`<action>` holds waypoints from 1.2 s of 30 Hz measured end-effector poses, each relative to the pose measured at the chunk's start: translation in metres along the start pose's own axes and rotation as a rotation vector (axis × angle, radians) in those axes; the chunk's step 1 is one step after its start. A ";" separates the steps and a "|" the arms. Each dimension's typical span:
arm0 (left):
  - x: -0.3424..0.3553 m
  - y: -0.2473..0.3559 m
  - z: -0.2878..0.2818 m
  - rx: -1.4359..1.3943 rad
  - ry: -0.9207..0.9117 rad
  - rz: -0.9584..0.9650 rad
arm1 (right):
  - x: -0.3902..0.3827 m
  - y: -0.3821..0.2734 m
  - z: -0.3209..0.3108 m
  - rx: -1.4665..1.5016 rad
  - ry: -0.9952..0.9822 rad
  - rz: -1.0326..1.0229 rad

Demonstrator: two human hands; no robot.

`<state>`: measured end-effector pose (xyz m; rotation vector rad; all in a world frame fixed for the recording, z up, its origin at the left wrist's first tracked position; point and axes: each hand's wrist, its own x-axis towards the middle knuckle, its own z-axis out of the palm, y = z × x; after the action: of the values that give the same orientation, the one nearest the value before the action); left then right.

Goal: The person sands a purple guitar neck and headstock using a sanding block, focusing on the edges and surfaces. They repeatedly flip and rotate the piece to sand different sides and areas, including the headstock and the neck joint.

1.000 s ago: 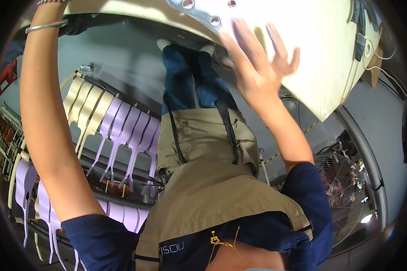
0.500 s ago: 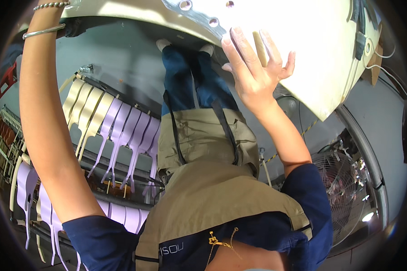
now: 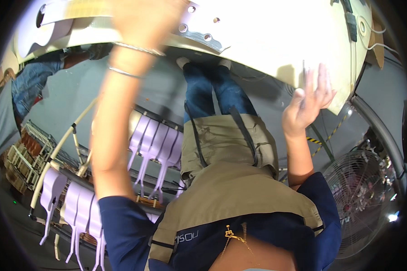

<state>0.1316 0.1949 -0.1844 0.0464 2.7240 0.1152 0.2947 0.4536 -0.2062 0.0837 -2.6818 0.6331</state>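
Note:
My left hand (image 3: 147, 20) is over the pale cream worktop (image 3: 267, 36), close to a pale lilac flat piece (image 3: 49, 34) with a dark hole at the far left. Motion smears its fingers, so I cannot tell what they hold. Two bracelets show at the left wrist. My right hand (image 3: 308, 101) is at the worktop's near edge on the right, its fingers stretched out. A thin dark line shows beside its fingertips, too small to name. Between the hands, a grey plate with several round holes (image 3: 196, 38) lies on the worktop.
A rack (image 3: 54, 158) at my left holds several lilac forked pieces (image 3: 156, 144). Beyond it, another person's jeans (image 3: 34, 86) show. A large caged fan (image 3: 355, 203) stands at the right, near a curved dark pipe (image 3: 384, 131). White cords (image 3: 377, 45) hang by the worktop's right end.
My left hand has come into view over the worktop. The right hand has moved right and toward me, off the worktop's middle. The view has shifted, showing another person at the left.

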 end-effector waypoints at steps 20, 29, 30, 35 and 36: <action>-0.100 0.008 0.094 -0.338 -0.004 0.676 | 0.006 0.009 0.013 0.399 0.057 0.197; -0.098 0.039 0.077 -1.895 0.292 -0.119 | 0.031 0.039 0.041 0.477 0.223 0.215; -0.093 0.035 0.075 -1.998 0.184 -0.072 | 0.032 0.040 0.043 0.502 0.228 0.205; -0.092 0.032 0.041 -1.941 0.259 0.009 | 0.031 0.036 0.047 0.481 0.237 0.180; -0.095 0.033 0.030 -1.957 0.282 0.041 | 0.030 0.036 0.047 0.458 0.230 0.182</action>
<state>0.2308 0.2256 -0.1706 -0.4655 1.6462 2.6120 0.2448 0.4655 -0.2486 -0.1062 -2.2948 1.2249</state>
